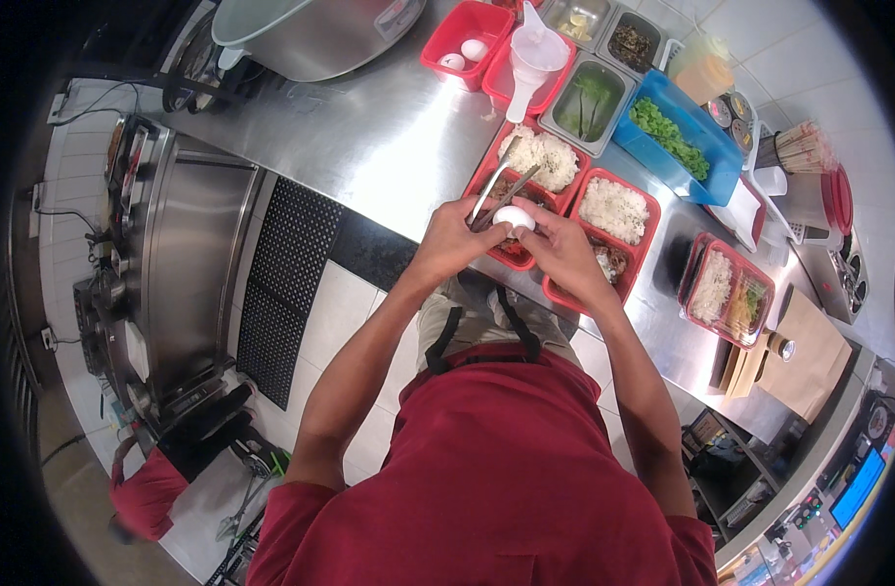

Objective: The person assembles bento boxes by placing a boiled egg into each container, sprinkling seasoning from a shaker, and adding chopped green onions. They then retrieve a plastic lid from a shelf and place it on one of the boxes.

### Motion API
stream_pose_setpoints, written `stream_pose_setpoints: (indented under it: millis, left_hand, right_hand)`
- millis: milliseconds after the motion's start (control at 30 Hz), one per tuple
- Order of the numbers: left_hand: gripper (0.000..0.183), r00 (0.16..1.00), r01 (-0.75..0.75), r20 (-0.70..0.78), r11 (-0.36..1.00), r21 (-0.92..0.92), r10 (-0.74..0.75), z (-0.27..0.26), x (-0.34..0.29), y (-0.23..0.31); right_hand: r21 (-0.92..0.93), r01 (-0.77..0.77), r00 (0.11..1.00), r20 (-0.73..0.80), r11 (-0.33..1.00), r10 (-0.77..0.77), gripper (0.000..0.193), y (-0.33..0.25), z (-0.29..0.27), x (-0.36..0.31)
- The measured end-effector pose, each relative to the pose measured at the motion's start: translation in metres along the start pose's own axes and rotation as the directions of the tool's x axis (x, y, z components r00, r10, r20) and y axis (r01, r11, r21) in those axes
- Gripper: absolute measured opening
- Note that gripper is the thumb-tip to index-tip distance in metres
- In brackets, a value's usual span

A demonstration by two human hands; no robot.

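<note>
Head view: both hands met above the near red meal trays on the steel surface (369, 146). The left hand (454, 237) was closed around a pair of metal tongs (501, 183), which angled away over the rice. The right hand (555, 244) was curled, its fingertips on a white egg (513, 218) held between the two hands, just above the tray (514, 256) beneath them.

The egg was judged light, smooth, rather slippery and easily broken; a gentle hold around its widest part would suit it. Whether it was shelled or cracked could not be made out. The palms and the tray contents directly under the hands were hidden. Beyond the hands, two more eggs (464, 54) lay in a red bin (486, 20).
</note>
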State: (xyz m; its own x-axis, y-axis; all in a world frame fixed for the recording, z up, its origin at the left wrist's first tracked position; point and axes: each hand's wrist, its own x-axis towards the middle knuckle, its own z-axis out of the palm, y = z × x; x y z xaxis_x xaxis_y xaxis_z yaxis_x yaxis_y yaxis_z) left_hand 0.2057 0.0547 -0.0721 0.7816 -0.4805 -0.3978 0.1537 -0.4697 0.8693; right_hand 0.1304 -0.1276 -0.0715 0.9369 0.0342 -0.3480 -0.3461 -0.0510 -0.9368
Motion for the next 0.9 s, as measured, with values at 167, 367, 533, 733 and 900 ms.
stream_pose_setpoints:
  millis: [167,367,533,733,900]
  left_hand:
    - [0.03,1.0,0.006,-0.028,1.0,0.022,-0.006,0.003,0.001,0.001]
    - [0.031,0.995,-0.038,-0.085,0.997,0.06,0.043,0.002,0.0,0.004]
    - [0.031,0.991,-0.069,-0.106,0.993,0.099,0.08,0.004,0.002,0.001]
    - [0.032,0.986,-0.098,-0.127,0.992,0.085,0.109,0.006,0.008,-0.007]
    - [0.036,0.977,-0.165,-0.105,0.971,0.174,0.184,0.002,0.016,-0.012]
  right_hand:
    - [-0.001,0.045,0.999,-0.028,0.999,-0.045,0.046,0.007,0.003,0.001]
    - [-0.047,0.049,0.996,-0.069,0.998,-0.052,0.047,0.018,0.006,0.007]
    - [-0.135,0.13,0.978,-0.146,0.982,-0.149,0.045,0.025,0.013,0.018]
    - [-0.22,0.065,0.977,-0.186,0.973,-0.107,0.044,0.018,0.013,0.017]
    - [-0.356,0.085,0.976,-0.157,0.93,-0.149,0.044,0.006,0.01,0.021]
